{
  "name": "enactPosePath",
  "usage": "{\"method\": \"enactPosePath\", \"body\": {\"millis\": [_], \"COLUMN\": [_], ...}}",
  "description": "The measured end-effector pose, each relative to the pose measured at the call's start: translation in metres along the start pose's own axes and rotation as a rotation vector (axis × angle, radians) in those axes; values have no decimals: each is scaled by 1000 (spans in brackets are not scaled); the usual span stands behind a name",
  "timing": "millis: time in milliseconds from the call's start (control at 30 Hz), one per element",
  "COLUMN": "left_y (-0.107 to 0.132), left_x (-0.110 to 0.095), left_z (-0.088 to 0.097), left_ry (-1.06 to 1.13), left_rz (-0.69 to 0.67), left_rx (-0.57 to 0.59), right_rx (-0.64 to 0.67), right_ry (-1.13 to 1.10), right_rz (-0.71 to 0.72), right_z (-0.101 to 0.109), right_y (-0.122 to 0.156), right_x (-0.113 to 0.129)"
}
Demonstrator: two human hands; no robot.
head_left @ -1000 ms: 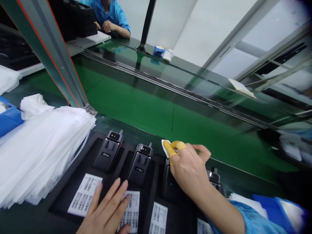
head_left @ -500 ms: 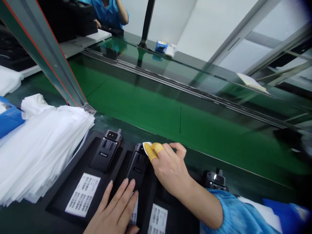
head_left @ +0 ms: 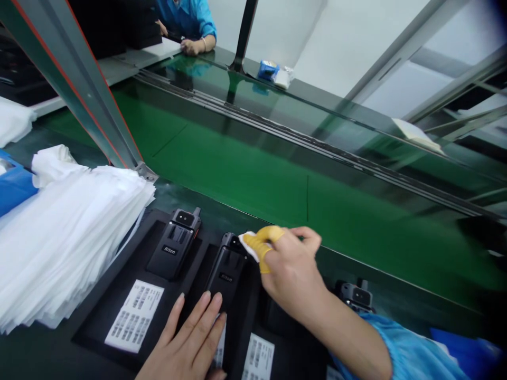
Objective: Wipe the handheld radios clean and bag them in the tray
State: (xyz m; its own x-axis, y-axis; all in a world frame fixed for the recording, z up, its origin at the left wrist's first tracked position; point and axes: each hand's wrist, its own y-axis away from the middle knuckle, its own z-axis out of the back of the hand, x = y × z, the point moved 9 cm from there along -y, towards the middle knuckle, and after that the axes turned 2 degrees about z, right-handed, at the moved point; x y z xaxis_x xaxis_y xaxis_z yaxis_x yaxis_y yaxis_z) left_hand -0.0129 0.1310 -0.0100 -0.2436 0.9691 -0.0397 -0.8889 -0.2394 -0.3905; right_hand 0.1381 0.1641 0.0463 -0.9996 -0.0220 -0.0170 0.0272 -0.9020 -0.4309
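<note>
A small white wipe (head_left: 247,238) is pinched in the right hand (head_left: 291,272), held between fingers capped with yellow finger cots (head_left: 263,244). The wipe rests against the top end of the second black handheld radio (head_left: 227,266), right at its lens window. That radio lies face up in a slot of a black tray (head_left: 99,316) at the near edge of the workbench.

The left hand (head_left: 190,343) lies flat and open, fingers together, pressing on the lower end of the same radio and partly covering the barcode label (head_left: 220,345) below it. It grips nothing.

Just to the left in the tray lies another black radio (head_left: 173,248), marked "Riton", with a white barcode sheet (head_left: 134,315) below it. A further label (head_left: 258,359) shows under the right wrist. To the right, beyond the blue sleeve (head_left: 400,353), the top of a third visible radio (head_left: 356,295) sticks out; the slot between is hidden by the hand.

A thick stack of white foam bags (head_left: 67,237) lies left of the tray, touching its edge, with a blue bin (head_left: 13,184) behind it. A grey metal post (head_left: 79,89) rises at a slant beside the stack. Beyond the tray runs a green conveyor belt (head_left: 245,169). On the far side, another person in a blue coat (head_left: 190,18) rests a hand on the bench, and a small blue-and-white packet (head_left: 273,71) sits near a dark upright.
</note>
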Motion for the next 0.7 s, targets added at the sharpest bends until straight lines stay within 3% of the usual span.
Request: {"method": "enactPosePath", "body": {"millis": [67,167,400,500,700], "left_y": [0,-1,-5,-5,-4], "left_x": [-1,-1,1,-1,1], "left_z": [-1,1,5,4,4], "left_ry": [-28,-39,8,-10,7], "left_rz": [-42,-65,-6,-43,-19], "left_rx": [44,63,31,46,37], "right_rx": [-36,-28,101,128,81], "right_ry": [11,-26,-103,-82,17], "right_rz": [-60,-57,-31,-63,-113], "right_z": [8,10,-18,-18,8], "right_y": [2,2,-5,-2,9], "right_x": [-10,-5,24,17,-12]}}
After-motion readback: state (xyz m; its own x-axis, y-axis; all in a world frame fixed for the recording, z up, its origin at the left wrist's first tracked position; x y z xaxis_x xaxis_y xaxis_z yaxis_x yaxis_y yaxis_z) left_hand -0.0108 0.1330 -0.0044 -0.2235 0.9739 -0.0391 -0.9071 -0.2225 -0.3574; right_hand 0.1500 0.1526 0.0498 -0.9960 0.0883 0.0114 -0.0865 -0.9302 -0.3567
